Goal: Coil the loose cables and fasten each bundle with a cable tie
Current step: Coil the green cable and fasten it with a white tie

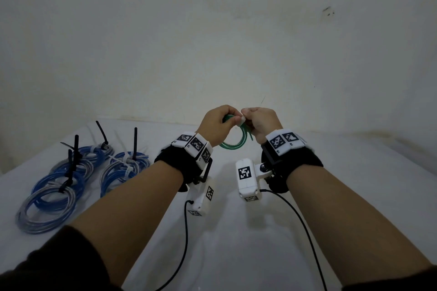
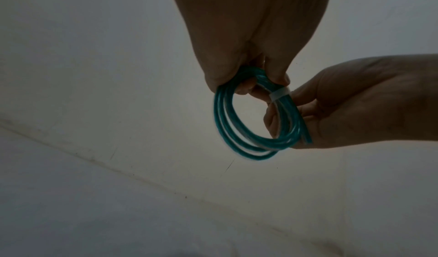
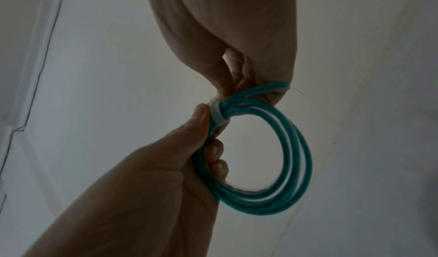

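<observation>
I hold a small green cable coil (image 1: 234, 144) in the air above the white table (image 1: 236, 231), between both hands. A white cable tie (image 2: 280, 96) is wrapped round its strands near the top. My left hand (image 1: 227, 121) grips the coil just left of the tie, fingers curled through the ring (image 3: 214, 152). My right hand (image 1: 247, 121) pinches the coil right beside the tie (image 3: 218, 116), thumb next to the band, fingers behind the strands (image 2: 272, 119). A loose green cable end (image 3: 272, 88) lies under the right hand's fingers. The tie's tail is hidden.
Several blue and grey coiled bundles (image 1: 59, 186) lie on the table's left side, fastened with black ties (image 1: 76, 146) and white ties (image 1: 126, 165) that stick up. Black cords (image 1: 185, 243) hang from the wrist cameras. A pale wall stands close behind the table.
</observation>
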Demonstrator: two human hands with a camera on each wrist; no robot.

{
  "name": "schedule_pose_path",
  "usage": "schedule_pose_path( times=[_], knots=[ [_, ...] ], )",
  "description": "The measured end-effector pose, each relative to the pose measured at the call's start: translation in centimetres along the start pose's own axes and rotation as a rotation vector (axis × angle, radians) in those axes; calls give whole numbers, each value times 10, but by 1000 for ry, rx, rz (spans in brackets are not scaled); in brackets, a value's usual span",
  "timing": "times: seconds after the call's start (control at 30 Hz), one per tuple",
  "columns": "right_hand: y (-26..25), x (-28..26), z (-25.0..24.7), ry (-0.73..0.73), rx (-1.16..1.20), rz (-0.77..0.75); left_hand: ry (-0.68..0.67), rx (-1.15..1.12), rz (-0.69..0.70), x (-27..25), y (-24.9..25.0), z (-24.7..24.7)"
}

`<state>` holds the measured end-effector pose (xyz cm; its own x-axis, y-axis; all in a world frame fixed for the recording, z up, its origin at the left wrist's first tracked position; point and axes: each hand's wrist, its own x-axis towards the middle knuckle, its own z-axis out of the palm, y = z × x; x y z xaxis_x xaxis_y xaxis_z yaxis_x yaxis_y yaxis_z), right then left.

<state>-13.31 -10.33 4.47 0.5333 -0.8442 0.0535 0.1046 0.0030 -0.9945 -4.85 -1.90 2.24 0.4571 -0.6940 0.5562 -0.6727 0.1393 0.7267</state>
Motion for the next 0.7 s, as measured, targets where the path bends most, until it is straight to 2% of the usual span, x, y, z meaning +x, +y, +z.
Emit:
schedule_pose_path(
  times=[0.2, 0.33, 0.47, 0.7],
  knots=[
    [-3, 0, 3, 22, 36, 14, 19, -17, -3, 1, -1, -3],
    [-5, -2, -1, -31, -37, -27, 7, -36, -27, 2, -4, -3],
    [-2, -9, 0, -100, -88, -7, 51, 1, -20, 7, -6, -7],
    [-6, -9, 7, -33, -105, 52, -13, 23, -21, 5, -9, -4]
  ],
)
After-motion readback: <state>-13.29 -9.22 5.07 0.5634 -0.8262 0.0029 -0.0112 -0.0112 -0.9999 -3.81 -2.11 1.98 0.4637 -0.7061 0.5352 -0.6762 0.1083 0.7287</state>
